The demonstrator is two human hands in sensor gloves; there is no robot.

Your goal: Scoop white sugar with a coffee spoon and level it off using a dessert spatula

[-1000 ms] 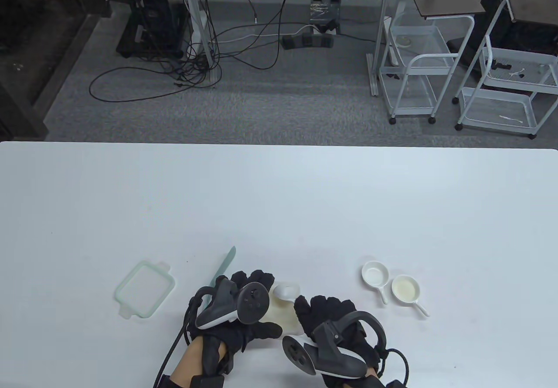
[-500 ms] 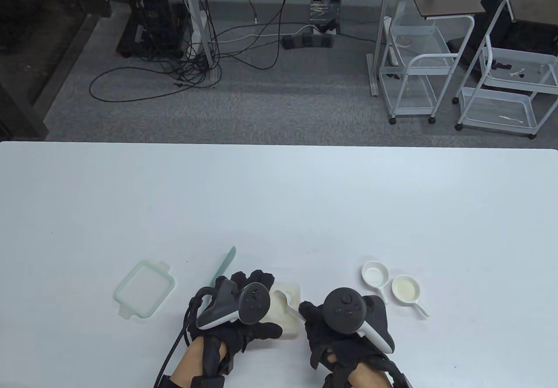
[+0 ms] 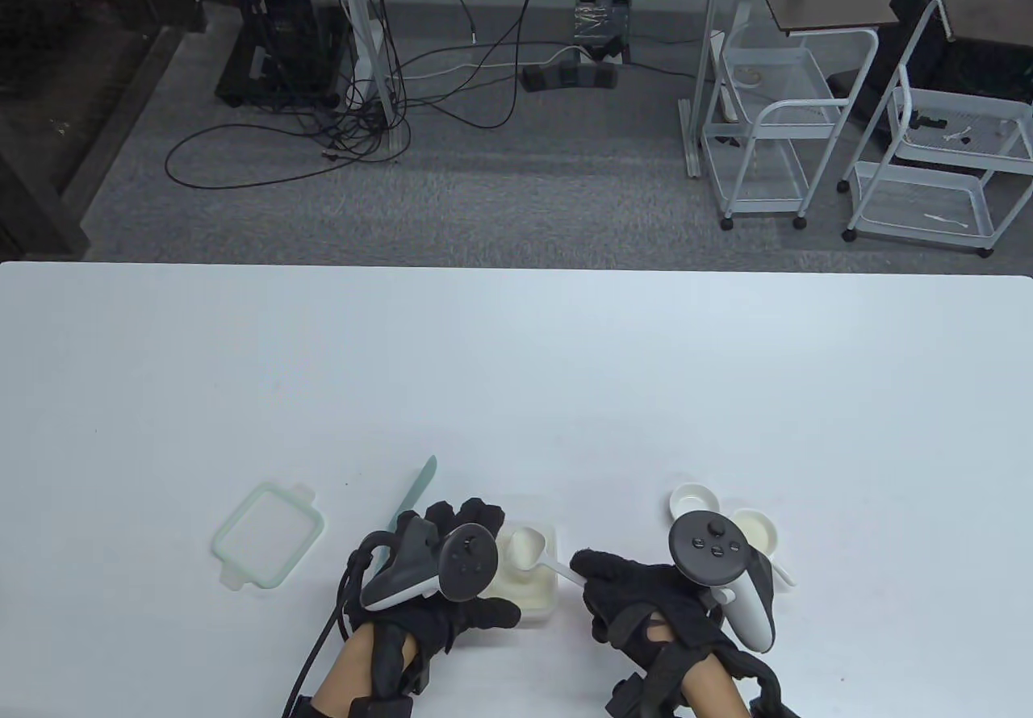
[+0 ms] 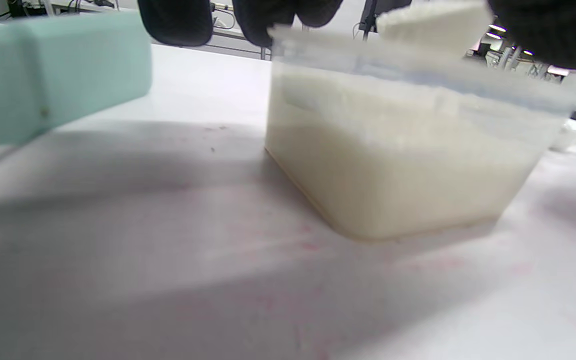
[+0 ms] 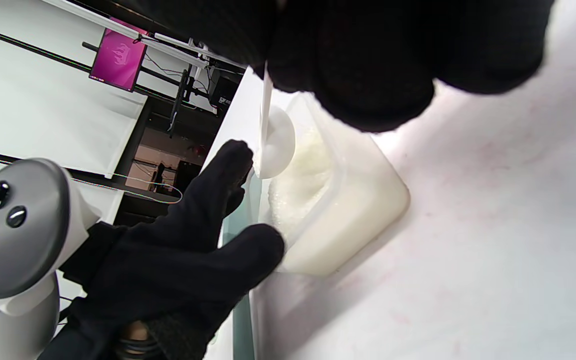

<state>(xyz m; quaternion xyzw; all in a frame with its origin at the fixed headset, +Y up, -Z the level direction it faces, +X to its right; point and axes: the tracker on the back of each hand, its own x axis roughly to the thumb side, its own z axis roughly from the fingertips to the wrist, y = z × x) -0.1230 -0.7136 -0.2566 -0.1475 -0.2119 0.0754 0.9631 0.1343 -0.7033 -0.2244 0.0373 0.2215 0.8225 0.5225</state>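
A clear container of white sugar [image 3: 539, 593] stands near the table's front edge. My left hand [image 3: 476, 611] holds it, thumb on the near side and fingers on the far side. My right hand [image 3: 595, 574] pinches the handle of the white coffee spoon [image 3: 526, 547]. The spoon's bowl sits heaped with sugar just above the container. The left wrist view shows the sugar container [image 4: 393, 165] and the heaped spoon [image 4: 433, 25]. The mint dessert spatula [image 3: 417, 490] lies on the table behind my left hand, with its handle [image 4: 43, 75] close by.
The container's mint-rimmed lid [image 3: 266, 544] lies to the left. Two small white pan-shaped dishes [image 3: 692, 504] [image 3: 763, 531] sit right of my right hand, partly hidden by its tracker. Beyond the table's far edge are floor cables and wire carts.
My right hand turned over and its tracker swung right. The spoon dipped into the sugar and came up heaped. My left hand and the container stayed put.
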